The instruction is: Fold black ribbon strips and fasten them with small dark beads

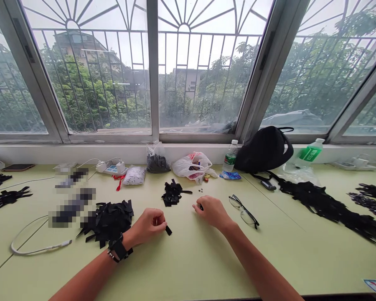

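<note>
My left hand (151, 225), a watch and bracelet on its wrist, is closed on a black fabric strip (168, 230) whose end sticks out past the thumb. To the right, my right hand (213, 211) is curled low over the table with its fingers together. A small dark bit shows at its fingers, too hidden to name. Between and beyond the hands lies a small heap of black strips (173, 193). A larger pile of black strips (111, 219) lies by my left wrist. Tiny round pieces (201, 190) rest just beyond my right hand.
Eyeglasses (244, 211) lie right of my right hand. Along the windowsill stand a bag of dark pieces (157, 162), a white plastic bag (192, 167), a water bottle (230, 156) and a black backpack (263, 149). A white cable (34, 252) loops at left; more black strips (329, 207) stretch rightward.
</note>
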{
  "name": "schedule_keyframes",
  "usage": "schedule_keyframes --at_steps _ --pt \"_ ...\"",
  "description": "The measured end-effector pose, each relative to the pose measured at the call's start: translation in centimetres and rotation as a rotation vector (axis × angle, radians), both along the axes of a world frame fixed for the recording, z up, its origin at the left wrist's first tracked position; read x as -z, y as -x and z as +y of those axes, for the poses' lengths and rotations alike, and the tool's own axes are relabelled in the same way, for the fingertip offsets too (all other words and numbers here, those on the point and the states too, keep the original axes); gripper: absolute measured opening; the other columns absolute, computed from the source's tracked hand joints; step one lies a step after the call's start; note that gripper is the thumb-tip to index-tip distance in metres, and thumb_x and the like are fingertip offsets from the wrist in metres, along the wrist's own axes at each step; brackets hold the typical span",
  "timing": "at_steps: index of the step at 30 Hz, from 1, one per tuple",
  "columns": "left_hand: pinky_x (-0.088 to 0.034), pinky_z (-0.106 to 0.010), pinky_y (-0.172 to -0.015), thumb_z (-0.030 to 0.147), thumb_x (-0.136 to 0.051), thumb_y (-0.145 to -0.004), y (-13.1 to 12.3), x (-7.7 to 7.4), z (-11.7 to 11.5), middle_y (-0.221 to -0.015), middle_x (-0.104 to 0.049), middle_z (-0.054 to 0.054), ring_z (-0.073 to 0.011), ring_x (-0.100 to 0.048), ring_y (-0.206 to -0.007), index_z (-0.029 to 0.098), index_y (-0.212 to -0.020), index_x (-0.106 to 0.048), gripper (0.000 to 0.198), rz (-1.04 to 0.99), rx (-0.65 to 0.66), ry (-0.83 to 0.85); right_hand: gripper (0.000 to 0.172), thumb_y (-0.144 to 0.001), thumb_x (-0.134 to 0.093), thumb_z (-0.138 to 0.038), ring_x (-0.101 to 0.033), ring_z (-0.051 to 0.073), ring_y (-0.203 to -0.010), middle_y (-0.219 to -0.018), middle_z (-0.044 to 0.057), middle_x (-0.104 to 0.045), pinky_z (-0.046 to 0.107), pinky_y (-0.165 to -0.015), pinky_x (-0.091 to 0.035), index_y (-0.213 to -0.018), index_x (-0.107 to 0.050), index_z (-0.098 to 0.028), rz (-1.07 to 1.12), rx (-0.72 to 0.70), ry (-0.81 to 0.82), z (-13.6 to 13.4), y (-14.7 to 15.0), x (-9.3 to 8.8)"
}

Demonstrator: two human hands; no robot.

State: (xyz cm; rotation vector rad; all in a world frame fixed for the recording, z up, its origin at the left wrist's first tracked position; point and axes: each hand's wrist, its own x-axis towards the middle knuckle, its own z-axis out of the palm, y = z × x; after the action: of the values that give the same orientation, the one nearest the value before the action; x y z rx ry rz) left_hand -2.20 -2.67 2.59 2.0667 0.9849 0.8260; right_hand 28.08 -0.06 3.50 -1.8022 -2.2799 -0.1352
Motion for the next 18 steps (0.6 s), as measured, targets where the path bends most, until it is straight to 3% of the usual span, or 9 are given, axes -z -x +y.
schedule_keyframes --at_steps 9,18 --pt "-0.033 -0.023 -0.055 0.034 -0.066 -0.09 -0.07 -0.43 -0.16 -0.061 -0.052 0.002 -0.0114 -0.043 -0.061 0.016 -0.065 -0.059 0.032 0.015 -0.008 -0.009 0.039 -0.1 -0.059 -0.038 -0.056 0.018 -0.069 -0.069 0.005 -0.064 0.03 -0.064 -0.028 -0.065 -0.06 -0.019 0.083 -0.026 0.031 -0.26 0.24 -0.28" --pt "-0.034 -0.023 -0.055 0.027 -0.063 -0.089 0.03 -0.14 0.0 -0.062 -0.055 0.001 -0.0116 -0.045 -0.061 0.015 -0.068 -0.062 0.024 0.038 0.005 -0.017 0.038 -0.099 -0.059 -0.038 -0.057 0.018 -0.068 -0.069 0.004 -0.065 0.029 -0.066 -0.032 -0.065 -0.06 -0.02 0.178 -0.159 0.057 -0.76 0.94 -0.71"
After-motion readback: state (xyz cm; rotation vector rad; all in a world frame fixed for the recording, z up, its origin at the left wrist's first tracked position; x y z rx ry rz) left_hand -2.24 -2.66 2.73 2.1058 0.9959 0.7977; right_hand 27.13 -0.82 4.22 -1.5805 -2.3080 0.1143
